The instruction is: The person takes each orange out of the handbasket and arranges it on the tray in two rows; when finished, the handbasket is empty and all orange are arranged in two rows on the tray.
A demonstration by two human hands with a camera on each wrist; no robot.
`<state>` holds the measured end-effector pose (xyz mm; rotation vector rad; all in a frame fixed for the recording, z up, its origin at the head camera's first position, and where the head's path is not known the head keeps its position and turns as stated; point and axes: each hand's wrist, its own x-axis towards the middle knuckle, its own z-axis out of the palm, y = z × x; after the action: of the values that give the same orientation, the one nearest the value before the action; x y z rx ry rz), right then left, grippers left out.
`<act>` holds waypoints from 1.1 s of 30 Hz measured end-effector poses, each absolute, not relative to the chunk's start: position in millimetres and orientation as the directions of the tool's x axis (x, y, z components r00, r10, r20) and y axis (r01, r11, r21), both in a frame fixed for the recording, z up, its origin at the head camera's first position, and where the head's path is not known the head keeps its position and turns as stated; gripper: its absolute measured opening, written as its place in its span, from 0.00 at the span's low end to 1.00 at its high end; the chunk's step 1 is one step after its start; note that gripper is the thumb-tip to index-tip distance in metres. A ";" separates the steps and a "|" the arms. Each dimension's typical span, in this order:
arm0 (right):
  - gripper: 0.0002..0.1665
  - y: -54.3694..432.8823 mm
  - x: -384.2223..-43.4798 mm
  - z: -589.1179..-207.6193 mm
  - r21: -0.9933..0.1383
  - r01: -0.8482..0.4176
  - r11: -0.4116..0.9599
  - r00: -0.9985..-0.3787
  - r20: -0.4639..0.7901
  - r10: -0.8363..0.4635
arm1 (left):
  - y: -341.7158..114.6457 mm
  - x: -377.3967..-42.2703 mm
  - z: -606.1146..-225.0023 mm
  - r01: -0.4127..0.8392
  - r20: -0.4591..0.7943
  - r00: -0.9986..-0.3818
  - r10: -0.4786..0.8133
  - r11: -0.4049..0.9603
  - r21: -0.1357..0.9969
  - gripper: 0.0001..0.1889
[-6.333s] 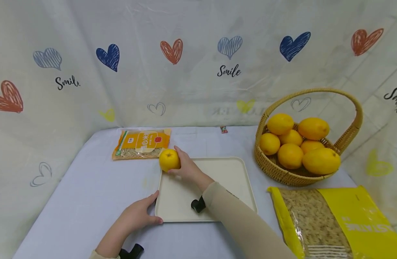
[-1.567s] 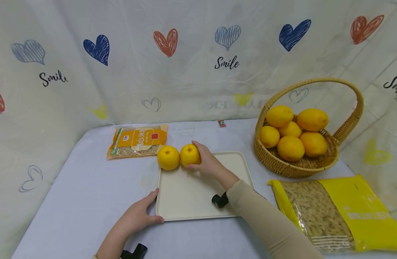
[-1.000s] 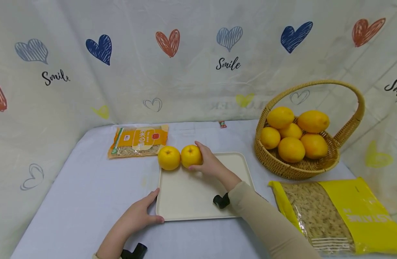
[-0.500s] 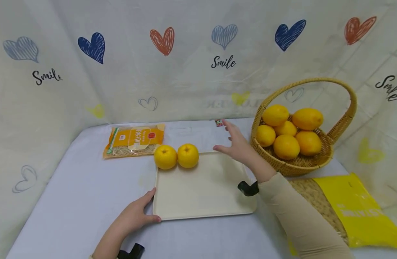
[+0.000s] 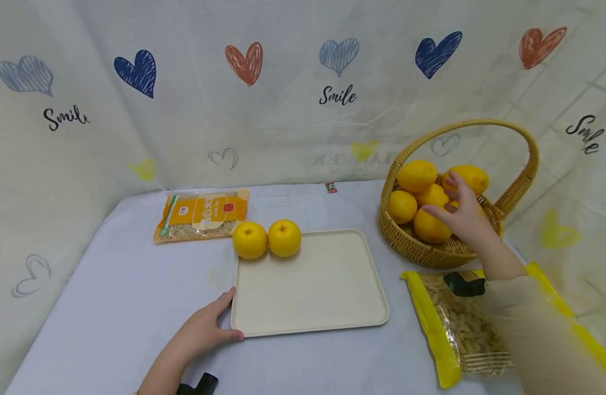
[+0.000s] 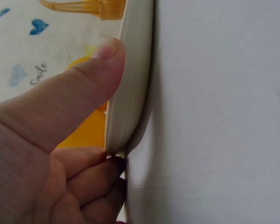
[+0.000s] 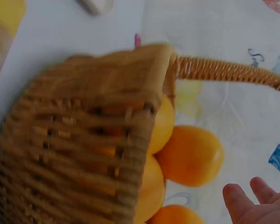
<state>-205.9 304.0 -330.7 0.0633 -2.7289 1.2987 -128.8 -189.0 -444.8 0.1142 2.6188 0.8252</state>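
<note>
At the near left corner of the cream tray (image 5: pixel 308 291), my left hand (image 5: pixel 199 336) holds the edge. In the left wrist view its thumb (image 6: pixel 91 77) lies against the tray's outer wall and the fingers curl at the corner. Two round yellow fruits (image 5: pixel 250 240) sit side by side in the tray's far left corner. My right hand (image 5: pixel 468 219), fingers spread, hovers over the wicker basket (image 5: pixel 411 247) and holds nothing. Several yellow fruits (image 5: pixel 431 225) lie in the basket, some partly hidden behind that hand. The right wrist view shows the fingertips (image 7: pixel 238 203) apart from the fruit.
An orange packet (image 5: pixel 201 215) lies behind the tray on the left. A yellow bag (image 5: pixel 461 323) of brownish pieces lies at the front right, partly under my right forearm. The basket's tall handle (image 5: pixel 481 122) arches over the fruit. A small wrapper (image 5: pixel 330 187) lies at the back edge.
Earlier my right hand set one fruit, then a second, on the tray. It has let go of the second and moved right, over the basket. The left hand stays at the tray corner.
</note>
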 end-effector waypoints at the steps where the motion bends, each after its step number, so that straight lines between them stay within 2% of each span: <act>1: 0.55 307.9 -207.1 -329.9 -0.761 -0.075 0.645 -0.993 0.115 0.020 | -189.0 -128.6 -444.5 -0.037 -0.341 -0.920 0.192 0.825 0.564 0.56; 12: 0.58 322.4 -239.5 -332.7 -0.728 -0.019 0.685 -0.998 0.054 0.030 | -189.2 -126.3 -443.5 -0.036 -0.347 -0.918 0.193 0.830 0.557 0.56; 18: 0.61 328.6 -255.7 -333.3 -0.692 0.051 0.720 -0.999 -0.027 0.045 | -188.3 -125.4 -443.4 -0.034 -0.334 -0.922 0.195 0.820 0.572 0.56; 33: 0.61 335.3 -268.1 -320.0 -0.574 0.080 0.815 -0.995 -0.094 0.031 | -188.3 -125.7 -445.0 -0.030 -0.332 -0.922 0.199 0.819 0.573 0.56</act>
<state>-268.1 335.3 -320.0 -0.0936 -3.0687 0.9764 -125.7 -188.3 -445.0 0.1272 2.6223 0.8349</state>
